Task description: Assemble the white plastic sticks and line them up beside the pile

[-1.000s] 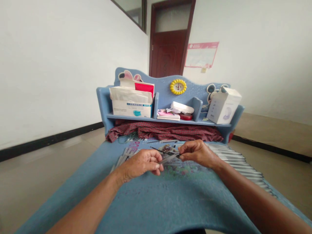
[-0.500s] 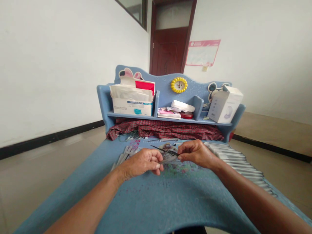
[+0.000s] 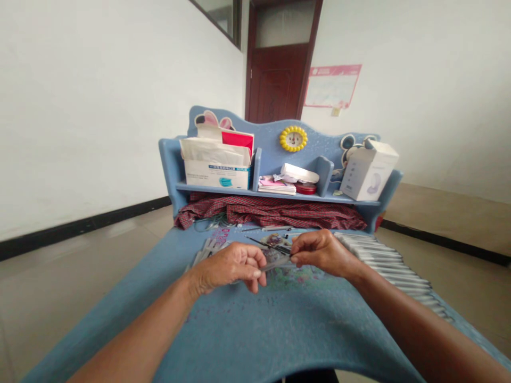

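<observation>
My left hand [image 3: 233,267] pinches one end of a narrow, clear plastic sleeve [image 3: 274,263] between thumb and fingers. Opposite it, my right hand [image 3: 321,253] is closed on several thin black rods [image 3: 272,245], which point left and slightly away from me. The rods' near ends meet the sleeve's right end at my right fingertips; whether they are inside it I cannot tell. Partly behind my left hand lies a pile of clear sleeves [image 3: 206,249]. Beside my right forearm runs a long row of pale, slim sleeves [image 3: 383,266] with dark ends.
The blue table [image 3: 255,330] carries a shelf at its back with a mask box [image 3: 217,173], a white carton [image 3: 369,173], papers [image 3: 275,186] and a red tin [image 3: 306,189]. Under the shelf lies a red checked cloth [image 3: 279,211]. More thin rods [image 3: 271,229] lie before it.
Both hands stay in nearly the same place. The fingers of my left hand have shifted slightly on the sleeve, and the sleeve's angle has changed a little.
</observation>
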`<state>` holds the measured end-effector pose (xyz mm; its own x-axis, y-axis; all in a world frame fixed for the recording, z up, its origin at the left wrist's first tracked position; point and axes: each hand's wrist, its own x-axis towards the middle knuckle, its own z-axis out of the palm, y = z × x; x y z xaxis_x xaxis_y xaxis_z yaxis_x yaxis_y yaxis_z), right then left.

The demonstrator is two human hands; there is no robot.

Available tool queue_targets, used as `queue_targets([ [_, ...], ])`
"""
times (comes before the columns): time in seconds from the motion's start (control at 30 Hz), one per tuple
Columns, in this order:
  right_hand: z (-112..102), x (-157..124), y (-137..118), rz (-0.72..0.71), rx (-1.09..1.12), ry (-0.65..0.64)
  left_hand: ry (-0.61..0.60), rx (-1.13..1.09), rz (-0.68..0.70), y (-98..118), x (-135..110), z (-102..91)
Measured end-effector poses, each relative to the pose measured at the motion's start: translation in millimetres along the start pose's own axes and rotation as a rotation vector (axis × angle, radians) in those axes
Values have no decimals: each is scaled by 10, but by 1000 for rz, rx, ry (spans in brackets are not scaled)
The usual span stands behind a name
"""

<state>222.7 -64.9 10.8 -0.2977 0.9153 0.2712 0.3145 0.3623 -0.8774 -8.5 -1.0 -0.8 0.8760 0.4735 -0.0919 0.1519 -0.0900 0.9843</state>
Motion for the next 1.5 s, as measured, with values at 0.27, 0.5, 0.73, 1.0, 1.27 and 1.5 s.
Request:
queue_targets([
  [0.27, 25, -36, -12, 6, 32, 17, 13, 4, -4, -5, -1, -4],
  [0.5, 37, -50, -27, 2, 61, 12, -28, -14, -13, -12, -11, -6],
  [0.73, 57, -67, -19, 22, 48, -11, -21, -12, -6, 2, -5, 7],
  [1.0, 22, -75, 2, 4, -125, -12, -3, 10, 8, -9, 0, 1],
  [1.27, 67, -96, 54, 144, -176, -116, 16, 82, -4, -37, 28, 23],
  [1.5, 42, -105, 104, 153, -92, -71, 21, 106, -3, -62, 32, 2],
])
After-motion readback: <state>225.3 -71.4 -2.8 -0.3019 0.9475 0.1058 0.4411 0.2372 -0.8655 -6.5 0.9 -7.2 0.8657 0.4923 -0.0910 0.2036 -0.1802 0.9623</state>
